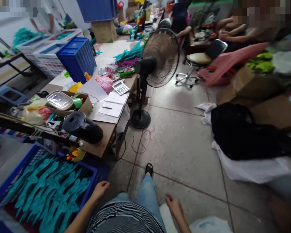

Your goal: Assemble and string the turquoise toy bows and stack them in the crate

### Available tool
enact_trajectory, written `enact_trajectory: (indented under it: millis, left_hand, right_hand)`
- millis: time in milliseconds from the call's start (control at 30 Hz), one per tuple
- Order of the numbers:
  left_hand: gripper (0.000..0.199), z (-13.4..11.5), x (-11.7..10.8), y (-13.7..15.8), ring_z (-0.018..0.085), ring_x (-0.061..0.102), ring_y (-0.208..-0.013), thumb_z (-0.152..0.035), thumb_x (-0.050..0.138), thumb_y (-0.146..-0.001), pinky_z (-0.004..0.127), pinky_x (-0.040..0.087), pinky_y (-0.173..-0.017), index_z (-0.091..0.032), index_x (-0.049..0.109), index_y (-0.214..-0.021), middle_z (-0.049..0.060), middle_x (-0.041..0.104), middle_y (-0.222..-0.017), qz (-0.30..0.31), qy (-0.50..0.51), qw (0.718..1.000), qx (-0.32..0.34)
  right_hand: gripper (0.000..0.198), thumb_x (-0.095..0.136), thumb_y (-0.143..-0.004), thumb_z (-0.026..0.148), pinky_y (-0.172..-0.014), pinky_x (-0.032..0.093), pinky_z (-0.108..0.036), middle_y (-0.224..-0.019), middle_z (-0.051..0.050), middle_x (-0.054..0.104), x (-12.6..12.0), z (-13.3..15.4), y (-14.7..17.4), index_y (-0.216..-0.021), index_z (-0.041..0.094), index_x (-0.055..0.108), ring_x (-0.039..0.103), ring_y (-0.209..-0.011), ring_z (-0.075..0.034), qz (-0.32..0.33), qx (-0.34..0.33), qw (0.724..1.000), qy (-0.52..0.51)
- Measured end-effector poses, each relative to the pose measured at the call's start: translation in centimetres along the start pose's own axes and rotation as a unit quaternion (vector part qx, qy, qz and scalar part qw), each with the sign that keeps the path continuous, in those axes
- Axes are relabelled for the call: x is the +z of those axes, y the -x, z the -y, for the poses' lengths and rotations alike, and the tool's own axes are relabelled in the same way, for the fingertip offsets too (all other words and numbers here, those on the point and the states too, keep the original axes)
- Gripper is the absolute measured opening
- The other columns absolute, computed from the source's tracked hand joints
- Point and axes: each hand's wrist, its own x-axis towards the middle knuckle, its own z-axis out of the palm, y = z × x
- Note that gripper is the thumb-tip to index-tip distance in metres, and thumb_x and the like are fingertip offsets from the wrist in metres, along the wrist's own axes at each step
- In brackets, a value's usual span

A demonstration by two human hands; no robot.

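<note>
My left hand (101, 189) hangs beside the right wall of a blue crate (95, 178), its fingers curled together with nothing visible in them. Inside the crate lie rows of teal, flat, jagged-edged pieces (50, 187) whose exact kind I cannot make out. My right hand (174, 205) hangs low over the floor, slightly blurred, its fingers loosely apart and nothing seen in them. Close to it are a white surface (167, 217) and a pale plastic bag (210, 225). A black jug-like container (82, 127) stands on the near corner of the worktable (106, 136).
A black standing fan (140, 119) stands beside the worktable, with red string (145, 144) on the floor. Black cloth (244, 136) and cardboard boxes (242, 84) lie to the right. Further back are a pink plastic chair (232, 63), a swivel chair (198, 59) and several people.
</note>
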Motion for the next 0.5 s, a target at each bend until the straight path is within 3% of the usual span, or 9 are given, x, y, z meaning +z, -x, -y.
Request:
enact_trajectory:
  millis: [67, 133, 200, 300, 400, 500]
  left_hand:
    - [0.046, -1.7, 2.4, -0.4, 0.012, 0.045, -0.050, -0.056, 0.068, -0.048, 0.022, 0.029, -0.048, -0.016, 0.056, -0.067, -0.001, 0.051, -0.055, -0.034, 0.043, 0.998, -0.036]
    - [0.051, -3.5, 5.1, -1.0, 0.012, 0.045, -0.049, -0.061, 0.067, -0.046, 0.022, 0.029, -0.048, -0.016, 0.056, -0.069, -0.002, 0.049, -0.053, -0.051, 0.086, 0.993, -0.062]
    - [0.056, -5.3, 7.9, -1.7, 0.012, 0.046, -0.050, -0.065, 0.065, -0.045, 0.023, 0.030, -0.048, -0.016, 0.057, -0.070, -0.002, 0.049, -0.054, -0.061, 0.129, 0.987, -0.077]
    - [0.061, -7.9, 12.0, -3.5, 0.014, 0.049, -0.055, -0.070, 0.064, -0.041, 0.023, 0.031, -0.050, -0.017, 0.059, -0.071, 0.001, 0.054, -0.057, -0.065, 0.197, 0.975, -0.076]
    - [0.064, -11.1, 15.1, -6.3, 0.015, 0.051, -0.057, -0.072, 0.064, -0.041, 0.024, 0.032, -0.051, -0.016, 0.061, -0.072, 0.002, 0.058, -0.061, -0.068, 0.257, 0.962, -0.061]
    - [0.061, -15.5, 17.1, -9.4, 0.015, 0.053, -0.059, -0.069, 0.066, -0.046, 0.024, 0.034, -0.051, -0.015, 0.063, -0.075, 0.004, 0.061, -0.063, -0.087, 0.289, 0.951, -0.058]
  right_hand:
    - [0.009, 0.053, -0.058, 0.029, -0.075, 0.052, -0.042, -0.069, -0.009, 0.070, -1.1, 7.0, -7.2, -0.056, 0.026, 0.061, 0.069, -0.079, -0.032, 0.059, -0.096, 0.991, 0.069]
    - [0.014, 0.054, -0.067, 0.023, -0.084, 0.050, -0.039, -0.086, -0.012, 0.072, -0.7, 14.9, -13.7, -0.069, 0.021, 0.068, 0.067, -0.091, -0.030, 0.115, -0.194, 0.965, 0.133]
    - [0.021, 0.053, -0.076, 0.018, -0.093, 0.045, -0.034, -0.102, -0.014, 0.070, 1.2, 23.1, -19.0, -0.088, 0.015, 0.070, 0.063, -0.104, -0.025, 0.164, -0.293, 0.923, 0.188]
    - [0.034, 0.055, -0.081, 0.016, -0.103, 0.037, -0.030, -0.123, -0.013, 0.061, 6.0, 34.1, -24.5, -0.113, 0.012, 0.063, 0.053, -0.118, -0.021, 0.214, -0.409, 0.848, 0.259]
    - [0.045, 0.058, -0.082, 0.018, -0.104, 0.035, -0.029, -0.131, -0.015, 0.055, 11.4, 41.8, -27.8, -0.126, 0.009, 0.053, 0.049, -0.123, -0.022, 0.229, -0.477, 0.783, 0.327]
    - [0.042, 0.057, -0.083, 0.017, -0.105, 0.034, -0.037, -0.123, -0.023, 0.058, 15.3, 45.8, -30.6, -0.121, 0.000, 0.054, 0.050, -0.120, -0.029, 0.218, -0.508, 0.735, 0.394]
